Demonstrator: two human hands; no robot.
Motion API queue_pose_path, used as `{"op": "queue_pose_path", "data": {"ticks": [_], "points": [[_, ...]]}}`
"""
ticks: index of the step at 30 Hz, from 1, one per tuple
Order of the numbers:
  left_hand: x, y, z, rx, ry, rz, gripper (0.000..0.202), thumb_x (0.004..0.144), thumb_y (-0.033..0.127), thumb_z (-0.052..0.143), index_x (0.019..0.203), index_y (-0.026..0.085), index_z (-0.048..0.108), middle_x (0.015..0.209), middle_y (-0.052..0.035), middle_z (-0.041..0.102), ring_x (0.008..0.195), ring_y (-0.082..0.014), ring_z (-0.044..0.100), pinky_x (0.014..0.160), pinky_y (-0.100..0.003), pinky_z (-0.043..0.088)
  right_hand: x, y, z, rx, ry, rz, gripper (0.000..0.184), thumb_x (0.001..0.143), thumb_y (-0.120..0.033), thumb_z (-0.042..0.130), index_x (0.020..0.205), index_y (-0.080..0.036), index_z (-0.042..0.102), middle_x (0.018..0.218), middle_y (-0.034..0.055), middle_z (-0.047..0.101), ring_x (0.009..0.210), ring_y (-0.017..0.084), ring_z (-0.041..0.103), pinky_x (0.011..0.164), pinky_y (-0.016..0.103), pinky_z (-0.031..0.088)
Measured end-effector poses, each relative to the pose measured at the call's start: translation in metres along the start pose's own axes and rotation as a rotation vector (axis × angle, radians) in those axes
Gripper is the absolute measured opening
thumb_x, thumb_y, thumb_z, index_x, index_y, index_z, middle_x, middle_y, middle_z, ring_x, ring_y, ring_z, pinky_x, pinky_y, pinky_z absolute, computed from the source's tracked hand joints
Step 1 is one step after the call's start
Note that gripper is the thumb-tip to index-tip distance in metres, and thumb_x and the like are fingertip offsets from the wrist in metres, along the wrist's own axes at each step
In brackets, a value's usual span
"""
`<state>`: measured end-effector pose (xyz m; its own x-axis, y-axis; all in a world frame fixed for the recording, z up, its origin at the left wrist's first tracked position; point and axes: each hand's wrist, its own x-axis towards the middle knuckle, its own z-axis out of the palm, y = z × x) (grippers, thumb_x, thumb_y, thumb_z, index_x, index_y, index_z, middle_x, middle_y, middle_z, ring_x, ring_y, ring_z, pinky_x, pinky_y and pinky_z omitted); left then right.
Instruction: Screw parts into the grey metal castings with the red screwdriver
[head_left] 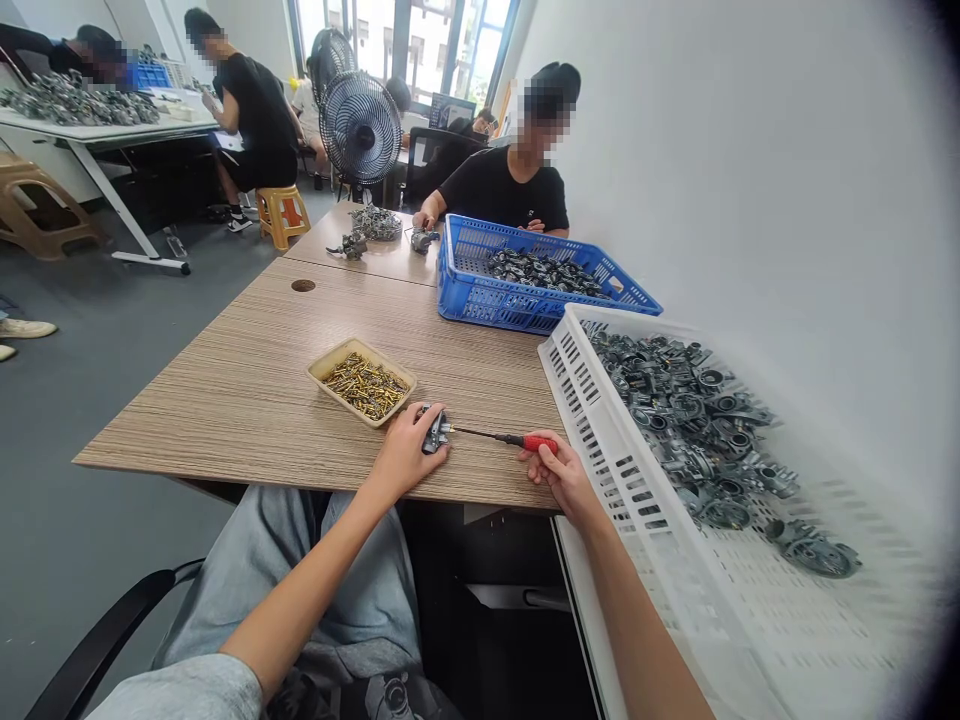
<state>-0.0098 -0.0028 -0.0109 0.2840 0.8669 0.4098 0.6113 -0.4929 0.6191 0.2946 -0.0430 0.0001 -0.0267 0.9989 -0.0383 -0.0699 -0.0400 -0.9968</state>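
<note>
My left hand (pixel 405 450) grips a small grey metal part (pixel 433 430) on the wooden table (pixel 262 380) near its front edge. My right hand (pixel 559 472) is closed on the red handle of a screwdriver (pixel 517 439), whose thin shaft points left into the metal part. A shallow beige tray (pixel 320 368) filled with several brass screws lies just left of the part, beside my left hand.
A white crate (pixel 600 440) with several grey metal castings stands at my right. A blue crate (pixel 480 295) with darker parts sits behind it, in front of a seated person in black (pixel 510 190). A fan (pixel 361 128), stools and other workers are farther back.
</note>
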Motion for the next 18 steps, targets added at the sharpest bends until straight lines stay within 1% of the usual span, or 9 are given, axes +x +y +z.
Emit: {"op": "queue_pose_path", "data": {"ticks": [6, 12, 18], "points": [[-0.0001, -0.0003, 0.0001, -0.001, 0.009, 0.004, 0.065, 0.086, 0.028, 0.073, 0.147, 0.026, 0.052, 0.137, -0.0118, 0.057, 0.127, -0.0306, 0.058, 0.112, -0.045, 0.049, -0.0002, -0.0009, -0.0014, 0.046, 0.018, 0.018, 0.037, 0.090, -0.053, 0.076, 0.110, -0.023, 0.068, 0.087, 0.0060, 0.077, 0.060, 0.014, 0.061, 0.053, 0.026, 0.046], [0.0003, 0.0022, -0.0016, 0.003, -0.001, -0.007, 0.063, 0.086, 0.029, 0.072, 0.146, 0.024, 0.053, 0.136, -0.0132, 0.056, 0.127, -0.0315, 0.058, 0.112, -0.046, 0.049, 0.0004, -0.0008, -0.0017, 0.033, -0.007, 0.021, 0.037, 0.091, -0.053, 0.076, 0.110, -0.023, 0.069, 0.087, 0.0062, 0.077, 0.062, 0.014, 0.061, 0.055, 0.026, 0.046], [0.0002, 0.0019, -0.0015, 0.004, -0.002, -0.007, 0.064, 0.086, 0.028, 0.072, 0.147, 0.024, 0.053, 0.137, -0.0133, 0.056, 0.128, -0.0314, 0.058, 0.113, -0.047, 0.048, 0.0002, -0.0005, -0.0014, 0.036, 0.008, 0.029, 0.037, 0.089, -0.054, 0.078, 0.108, -0.023, 0.068, 0.085, 0.0059, 0.077, 0.062, 0.015, 0.062, 0.055, 0.026, 0.046]]}}
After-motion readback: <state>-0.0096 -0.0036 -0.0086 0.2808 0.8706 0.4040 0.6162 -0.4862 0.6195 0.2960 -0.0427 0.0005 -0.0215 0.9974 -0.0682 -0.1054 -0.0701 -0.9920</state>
